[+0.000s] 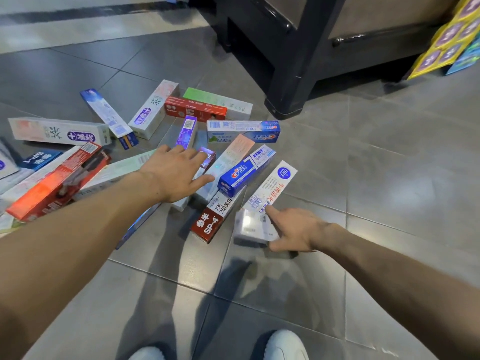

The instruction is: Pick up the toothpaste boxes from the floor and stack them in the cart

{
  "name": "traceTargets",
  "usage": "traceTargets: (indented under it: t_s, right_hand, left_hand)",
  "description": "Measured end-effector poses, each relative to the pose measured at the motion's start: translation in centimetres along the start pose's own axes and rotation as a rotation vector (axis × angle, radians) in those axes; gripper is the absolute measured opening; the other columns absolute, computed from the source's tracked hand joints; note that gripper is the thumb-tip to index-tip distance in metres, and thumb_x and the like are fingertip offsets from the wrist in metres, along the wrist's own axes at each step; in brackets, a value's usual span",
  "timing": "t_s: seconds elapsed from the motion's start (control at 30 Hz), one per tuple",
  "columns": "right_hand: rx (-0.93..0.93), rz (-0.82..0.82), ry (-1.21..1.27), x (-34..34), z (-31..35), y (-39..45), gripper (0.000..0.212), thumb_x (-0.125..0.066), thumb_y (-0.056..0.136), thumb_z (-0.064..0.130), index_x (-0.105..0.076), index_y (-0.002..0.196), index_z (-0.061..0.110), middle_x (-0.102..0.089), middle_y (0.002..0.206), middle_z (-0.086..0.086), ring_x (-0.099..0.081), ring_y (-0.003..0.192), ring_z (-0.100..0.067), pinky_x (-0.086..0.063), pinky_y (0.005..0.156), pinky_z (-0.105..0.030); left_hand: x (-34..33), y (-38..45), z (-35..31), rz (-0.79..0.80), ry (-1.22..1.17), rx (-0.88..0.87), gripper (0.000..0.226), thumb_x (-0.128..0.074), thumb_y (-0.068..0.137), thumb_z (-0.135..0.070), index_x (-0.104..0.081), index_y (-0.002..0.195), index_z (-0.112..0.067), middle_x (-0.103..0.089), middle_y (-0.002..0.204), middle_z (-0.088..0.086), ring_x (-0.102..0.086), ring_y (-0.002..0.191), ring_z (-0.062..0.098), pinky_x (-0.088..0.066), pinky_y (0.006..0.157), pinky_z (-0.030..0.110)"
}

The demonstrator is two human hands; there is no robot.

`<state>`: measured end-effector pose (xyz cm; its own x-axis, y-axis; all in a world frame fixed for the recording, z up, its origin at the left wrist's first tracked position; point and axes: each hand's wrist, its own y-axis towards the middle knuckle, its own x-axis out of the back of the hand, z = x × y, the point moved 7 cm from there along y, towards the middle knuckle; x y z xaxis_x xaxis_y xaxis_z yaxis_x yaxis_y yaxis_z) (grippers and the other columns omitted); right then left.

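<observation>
Many toothpaste boxes (145, 141) on floor (363, 178) | left hand (174, 175) fingers spread above pile | right hand (296, 229) grasping white box (262, 209)

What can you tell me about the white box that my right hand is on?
The white toothpaste box is a long cardboard carton with red lettering and a round blue logo at its far end. It lies flat on the grey tile floor, angled away to the right. The right hand grips its near end, index finger laid along its top.

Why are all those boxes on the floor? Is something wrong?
Yes, toothpaste boxes lie scattered over the floor tiles, crossing and overlapping. The right hand touches a white box; the left hand reaches open over the pile.
</observation>
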<state>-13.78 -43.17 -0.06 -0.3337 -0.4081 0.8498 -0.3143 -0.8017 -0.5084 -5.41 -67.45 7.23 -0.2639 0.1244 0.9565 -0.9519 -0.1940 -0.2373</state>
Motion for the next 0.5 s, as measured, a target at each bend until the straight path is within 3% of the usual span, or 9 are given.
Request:
traceTargets:
  t_s: [0.13, 0.27, 0.37, 0.5]
  right_hand:
    - [-0.115, -0.176, 0.348, 2.6, -1.5, -1.0, 0.079, -0.056, 0.070, 0.071, -0.038, 0.128, 0.021, -0.062, 0.125, -0.008, -0.062, 0.102, -0.031, -0.054, 0.085, -0.044]
    - [-0.302, -0.411, 0.614, 3.9, -4.7, -2.8, 0.055, -0.070, 0.076, 0.061, -0.038, 0.108, 0.030, -0.057, 0.100, 0.008, -0.057, 0.089, -0.021, -0.040, 0.064, -0.031]
    - [-0.535, -0.582, 0.815, 3.8, -8.1, -5.3, 0.061, -0.071, 0.074, 0.070, -0.045, 0.108, 0.026, -0.059, 0.095, 0.012, -0.058, 0.082, -0.013, -0.042, 0.062, -0.030]
    - [-0.723, -0.722, 1.150, 2.4, -11.3, -8.0, 0.071, -0.073, 0.062, 0.072, -0.054, 0.112, 0.026, -0.068, 0.107, 0.006, -0.067, 0.099, -0.021, -0.057, 0.087, -0.043]
  left_hand:
    - [1.3, 1.6, -2.3, -0.041, -0.045, -0.039, 0.074, -0.018, 0.096, -0.071, -0.033, 0.150, -0.021, -0.051, 0.147, 0.005, -0.050, 0.131, 0.026, -0.040, 0.108, 0.047]
    - [2.1, 3.0, -5.0, -0.074, -0.074, -0.066, 0.067, -0.023, 0.101, -0.063, -0.036, 0.149, -0.019, -0.050, 0.147, 0.006, -0.047, 0.133, 0.026, -0.037, 0.109, 0.044]
    - [2.4, 3.9, -7.5, -0.127, -0.089, -0.101, 0.055, -0.030, 0.103, -0.055, -0.045, 0.139, -0.016, -0.056, 0.138, 0.008, -0.050, 0.126, 0.027, -0.040, 0.102, 0.042]
    - [2.0, 5.5, -11.3, -0.164, -0.310, -0.122, 0.050, -0.043, 0.102, -0.051, -0.052, 0.131, -0.012, -0.060, 0.130, 0.011, -0.053, 0.119, 0.029, -0.045, 0.096, 0.043]
